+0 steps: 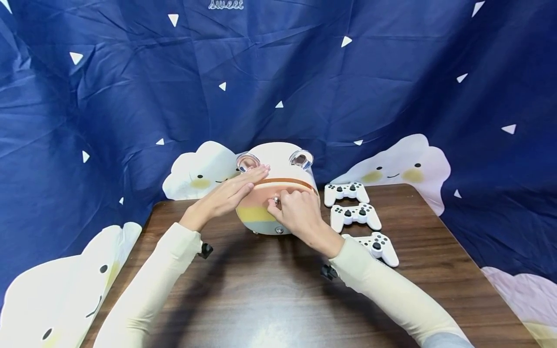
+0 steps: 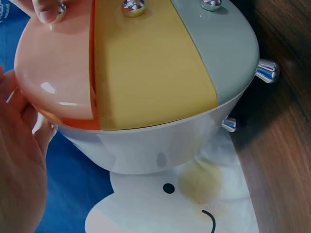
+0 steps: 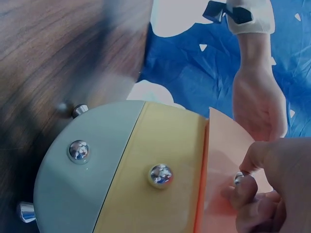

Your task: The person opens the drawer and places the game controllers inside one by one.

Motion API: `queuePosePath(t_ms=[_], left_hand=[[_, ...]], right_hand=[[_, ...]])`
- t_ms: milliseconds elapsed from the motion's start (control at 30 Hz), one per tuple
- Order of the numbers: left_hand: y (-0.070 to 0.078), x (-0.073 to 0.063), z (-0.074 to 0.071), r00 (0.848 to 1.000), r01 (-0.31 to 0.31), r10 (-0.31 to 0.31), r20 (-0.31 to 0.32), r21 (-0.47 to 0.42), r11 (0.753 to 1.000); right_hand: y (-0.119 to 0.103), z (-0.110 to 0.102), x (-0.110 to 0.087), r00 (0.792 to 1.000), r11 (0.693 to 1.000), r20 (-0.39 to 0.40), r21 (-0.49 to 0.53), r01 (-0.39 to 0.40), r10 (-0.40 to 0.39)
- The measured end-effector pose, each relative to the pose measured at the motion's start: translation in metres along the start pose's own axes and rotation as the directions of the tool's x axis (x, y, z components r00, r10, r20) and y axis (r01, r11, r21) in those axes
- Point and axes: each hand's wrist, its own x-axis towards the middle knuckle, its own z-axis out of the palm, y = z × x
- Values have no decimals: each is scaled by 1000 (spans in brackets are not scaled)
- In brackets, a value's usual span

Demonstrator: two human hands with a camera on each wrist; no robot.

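A small rounded white drawer cabinet (image 1: 278, 162) stands at the back of the table, with two silver rings on its top. Its front has a pink drawer (image 3: 226, 141), a yellow drawer (image 3: 146, 145) and a grey-green drawer (image 3: 92, 126), each with a shiny silver knob. Thumb and finger of my right hand (image 1: 300, 212) pinch the knob (image 3: 238, 177) of the pink drawer. That drawer stands slightly out, its orange-red edge showing along the yellow one. My left hand (image 1: 226, 195), fingers straight, lies against the cabinet's upper left beside a silver ring (image 1: 248, 162).
Three white game controllers (image 1: 357, 216) lie in a column to the right of the cabinet. The dark wooden table (image 1: 261, 290) extends toward me. Behind it hangs a blue cloth (image 1: 261, 63) with clouds and white triangles.
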Motion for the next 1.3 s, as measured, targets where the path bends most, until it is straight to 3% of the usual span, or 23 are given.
queuePosePath(t_ms=[100,567,1300], left_hand=[[1,-1,-1,999,36,-35,16,-36,999],[1,0,-5,996,55,-51,77,-47,997],[2,2,-10,995,29,-28,96,-14,999]], right_hand=[[-3,-5,-4,1000,1000,-8,4,15,-15],[-15,-29,-31,999,999,16,18,48,-48],[-30,-65,-67,991,992,-61,14,124,-123]])
